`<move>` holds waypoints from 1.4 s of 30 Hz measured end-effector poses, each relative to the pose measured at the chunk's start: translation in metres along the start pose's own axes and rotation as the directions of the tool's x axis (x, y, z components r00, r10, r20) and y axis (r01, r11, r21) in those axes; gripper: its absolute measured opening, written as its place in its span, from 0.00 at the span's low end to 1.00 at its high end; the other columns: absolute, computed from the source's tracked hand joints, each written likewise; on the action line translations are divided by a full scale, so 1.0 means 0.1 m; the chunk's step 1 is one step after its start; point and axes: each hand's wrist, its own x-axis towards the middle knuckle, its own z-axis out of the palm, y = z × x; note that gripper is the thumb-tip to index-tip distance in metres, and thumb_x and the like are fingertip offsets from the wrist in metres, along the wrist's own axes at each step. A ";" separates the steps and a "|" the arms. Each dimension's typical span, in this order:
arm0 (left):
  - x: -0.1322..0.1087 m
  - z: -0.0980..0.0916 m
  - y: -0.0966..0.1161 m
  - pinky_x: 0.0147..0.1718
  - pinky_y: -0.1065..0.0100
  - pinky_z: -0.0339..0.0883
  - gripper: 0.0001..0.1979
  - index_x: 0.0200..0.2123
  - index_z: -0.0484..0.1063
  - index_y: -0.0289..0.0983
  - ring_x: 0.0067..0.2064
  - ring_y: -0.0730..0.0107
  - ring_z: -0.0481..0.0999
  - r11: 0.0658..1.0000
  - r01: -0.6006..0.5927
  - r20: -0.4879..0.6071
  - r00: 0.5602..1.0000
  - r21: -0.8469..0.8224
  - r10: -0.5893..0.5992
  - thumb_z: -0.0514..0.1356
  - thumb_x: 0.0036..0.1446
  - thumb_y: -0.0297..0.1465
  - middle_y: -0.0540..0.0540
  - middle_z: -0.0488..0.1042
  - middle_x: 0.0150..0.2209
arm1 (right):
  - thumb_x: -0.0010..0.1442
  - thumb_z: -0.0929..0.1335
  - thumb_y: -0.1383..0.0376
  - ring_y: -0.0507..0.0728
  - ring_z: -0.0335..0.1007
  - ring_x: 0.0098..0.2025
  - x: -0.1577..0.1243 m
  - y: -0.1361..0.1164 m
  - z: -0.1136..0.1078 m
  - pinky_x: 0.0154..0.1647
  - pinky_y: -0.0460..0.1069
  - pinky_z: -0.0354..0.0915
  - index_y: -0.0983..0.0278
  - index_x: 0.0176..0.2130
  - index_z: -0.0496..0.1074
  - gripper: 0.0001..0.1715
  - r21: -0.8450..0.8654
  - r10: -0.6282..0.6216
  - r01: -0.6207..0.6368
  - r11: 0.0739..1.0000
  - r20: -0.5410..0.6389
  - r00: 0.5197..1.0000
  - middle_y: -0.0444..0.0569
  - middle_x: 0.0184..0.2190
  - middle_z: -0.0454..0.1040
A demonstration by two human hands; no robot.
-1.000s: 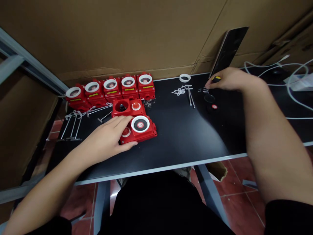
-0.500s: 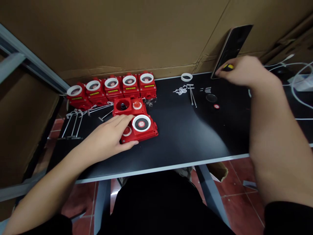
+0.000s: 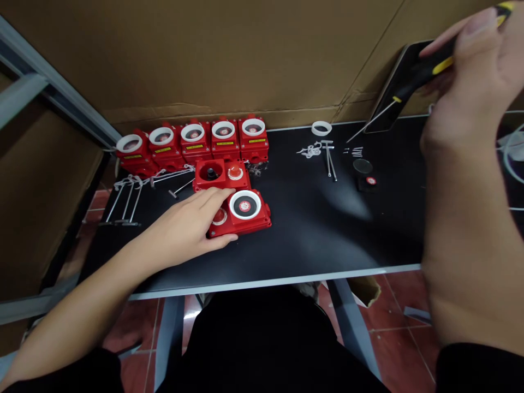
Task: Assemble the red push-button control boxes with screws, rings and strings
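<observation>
Beneath my left hand, clasped at one end between thumb and fingers, a red box lies on the bench; my raised right hand grips a screwdriver, shaft slanting down leftward. Beyond my left hand stand five red boxes.

A black, grey-edged counter is seen — beyond the left hand, five red boxes are lined up, while a red unit is set under that hand. Left of the right hand, a white ring, T-bars, screws and a clear disc are strewn.
</observation>
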 end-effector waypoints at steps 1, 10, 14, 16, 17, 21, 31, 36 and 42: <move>0.00 0.00 0.00 0.74 0.40 0.82 0.40 0.80 0.70 0.35 0.72 0.32 0.85 1.000 0.002 0.002 1.000 -0.005 -0.002 0.70 0.75 0.51 0.29 0.80 0.75 | 0.79 0.67 0.34 0.56 0.58 0.31 -0.08 -0.15 0.07 0.34 0.56 0.53 0.56 0.40 0.75 0.32 0.127 -0.056 0.064 0.990 -0.061 0.997 0.52 0.38 0.70; 0.01 0.00 -0.04 0.70 0.46 0.85 0.42 0.81 0.72 0.39 0.63 0.43 0.86 0.988 -0.064 -0.016 0.998 -0.140 0.062 0.74 0.74 0.51 0.34 0.78 0.68 | 0.61 0.84 0.27 0.53 0.57 0.24 -0.68 -0.87 0.43 0.23 0.52 0.54 0.52 0.44 0.80 0.38 0.544 0.150 -0.390 0.743 0.432 0.889 0.40 0.29 0.69; 0.00 -0.01 -0.05 0.74 0.45 0.82 0.38 0.79 0.74 0.41 0.68 0.42 0.85 0.980 -0.082 -0.010 0.997 -0.181 0.082 0.74 0.75 0.50 0.35 0.79 0.71 | 0.60 0.82 0.23 0.52 0.57 0.25 -0.80 -0.94 0.52 0.22 0.53 0.57 0.52 0.44 0.76 0.41 0.514 0.157 -0.429 0.743 0.488 0.858 0.44 0.41 0.77; 0.01 -0.01 -0.06 0.74 0.46 0.82 0.37 0.79 0.74 0.41 0.67 0.43 0.85 0.977 -0.100 -0.014 0.995 -0.186 0.100 0.74 0.75 0.48 0.35 0.79 0.71 | 0.60 0.81 0.22 0.52 0.57 0.25 -0.85 -0.98 0.54 0.23 0.53 0.60 0.52 0.44 0.75 0.42 0.511 0.137 -0.429 0.745 0.513 0.848 0.44 0.41 0.76; 0.01 0.00 -0.06 0.74 0.46 0.82 0.37 0.79 0.74 0.40 0.67 0.43 0.85 0.976 -0.111 -0.019 0.994 -0.185 0.109 0.74 0.75 0.47 0.35 0.79 0.71 | 0.60 0.81 0.22 0.51 0.57 0.24 -0.88 -1.00 0.54 0.23 0.53 0.60 0.52 0.44 0.75 0.42 0.514 0.125 -0.429 0.743 0.523 0.843 0.44 0.41 0.76; 0.03 0.01 -0.06 0.73 0.47 0.82 0.37 0.79 0.74 0.37 0.67 0.43 0.86 0.976 -0.144 -0.038 0.989 -0.161 0.140 0.75 0.75 0.46 0.34 0.79 0.71 | 0.58 0.81 0.20 0.50 0.59 0.23 -0.94 -1.03 0.54 0.22 0.51 0.59 0.53 0.44 0.76 0.45 0.502 0.099 -0.435 0.748 0.564 0.820 0.44 0.41 0.77; 0.00 -0.03 -0.03 0.74 0.48 0.82 0.37 0.79 0.74 0.38 0.69 0.42 0.85 0.984 -0.114 -0.019 0.993 -0.137 0.112 0.75 0.76 0.47 0.34 0.79 0.72 | 0.69 0.82 0.30 0.50 0.65 0.24 -0.98 -0.98 0.52 0.22 0.52 0.61 0.54 0.47 0.82 0.34 0.583 0.012 -0.399 0.708 0.554 0.832 0.43 0.42 0.79; 0.00 -0.02 -0.05 0.73 0.50 0.83 0.37 0.79 0.74 0.35 0.68 0.42 0.85 0.981 -0.156 -0.038 0.988 -0.114 0.152 0.75 0.77 0.46 0.33 0.79 0.72 | 0.72 0.81 0.31 0.49 0.66 0.23 -0.99 -0.92 0.56 0.20 0.49 0.63 0.56 0.45 0.83 0.33 0.613 -0.048 -0.359 0.703 0.545 0.837 0.45 0.42 0.80; 0.00 -0.02 -0.07 0.71 0.50 0.84 0.36 0.78 0.74 0.36 0.66 0.44 0.86 0.980 -0.172 -0.054 0.984 -0.095 0.168 0.74 0.78 0.48 0.34 0.79 0.70 | 0.77 0.80 0.38 0.48 0.68 0.22 -1.01 -0.85 0.67 0.18 0.47 0.65 0.60 0.47 0.86 0.29 0.712 -0.142 -0.275 0.646 0.467 0.873 0.46 0.39 0.81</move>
